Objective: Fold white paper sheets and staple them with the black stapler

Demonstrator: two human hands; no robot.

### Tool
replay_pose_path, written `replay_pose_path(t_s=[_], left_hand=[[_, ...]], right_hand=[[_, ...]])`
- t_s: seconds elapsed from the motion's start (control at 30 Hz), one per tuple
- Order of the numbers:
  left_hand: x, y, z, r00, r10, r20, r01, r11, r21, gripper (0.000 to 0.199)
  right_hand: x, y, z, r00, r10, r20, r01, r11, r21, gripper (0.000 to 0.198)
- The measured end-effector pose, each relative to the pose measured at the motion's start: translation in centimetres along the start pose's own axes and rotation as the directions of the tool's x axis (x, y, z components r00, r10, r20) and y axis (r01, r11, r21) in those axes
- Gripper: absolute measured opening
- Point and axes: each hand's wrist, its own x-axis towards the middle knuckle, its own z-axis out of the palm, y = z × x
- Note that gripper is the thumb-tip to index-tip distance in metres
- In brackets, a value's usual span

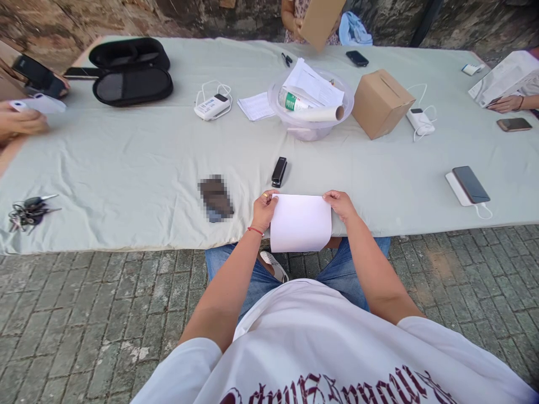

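A white sheet of paper (301, 223) is stretched between my two hands at the near edge of the table. My left hand (265, 210) pinches its upper left corner, and my right hand (340, 204) pinches the upper right one. The lower end of the sheet hangs over the edge above my lap. Whether it is one sheet or a thin stack, I cannot tell. Just beyond the paper lies a black stapler (279, 171), touched by neither hand. Left of my left hand is a dark, pixelated object (215, 197).
Across the cloth-covered table (138, 168) stand a plastic basin (309, 132) of papers and a cardboard box (381, 106). A black case (132, 84) lies open at back left, keys (31, 213) at left, a phone (470, 184) at right. Other people sit at the far side and both ends.
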Motion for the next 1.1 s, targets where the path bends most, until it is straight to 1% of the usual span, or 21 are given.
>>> replay_pose_path(t_s=[0.1,0.33,0.43,0.53,0.67,0.83,1.1], left_hand=[[0.0,-0.11,0.02,1.0,-0.004,-0.001,0.004,1.0,0.005,0.014],[0.08,-0.28,-0.09,1.0,-0.008,0.013,0.008,1.0,-0.003,0.016],[0.12,-0.35,-0.16,1.0,-0.013,0.015,0.013,1.0,0.005,0.016],[0.17,-0.43,-0.18,1.0,-0.011,0.013,0.011,1.0,0.006,0.016],[0.22,-0.43,-0.13,1.0,-0.005,-0.001,0.005,1.0,0.007,0.016],[0.22,-0.3,-0.07,1.0,-0.008,-0.022,0.008,1.0,0.016,0.016],[0.27,-0.52,-0.22,1.0,0.004,0.001,-0.004,1.0,-0.028,0.014]], right_hand=[[-0.05,-0.1,0.02,1.0,-0.002,0.009,0.002,1.0,0.006,0.02],[-0.01,0.04,0.0,1.0,-0.01,0.005,0.01,1.0,-0.013,0.022],[-0.06,-0.08,-0.12,0.998,-0.048,0.038,0.049,0.998,-0.035,0.023],[-0.2,-0.29,-0.27,0.992,-0.087,0.09,0.09,0.996,-0.029,0.029],[-0.39,-0.4,-0.4,0.986,-0.095,0.138,0.099,0.995,-0.023,0.029],[-0.54,-0.45,-0.33,0.99,-0.096,0.099,0.102,0.994,-0.047,0.033],[-0.63,-0.81,-0.45,0.987,-0.092,0.129,0.103,0.991,-0.08,0.026]])
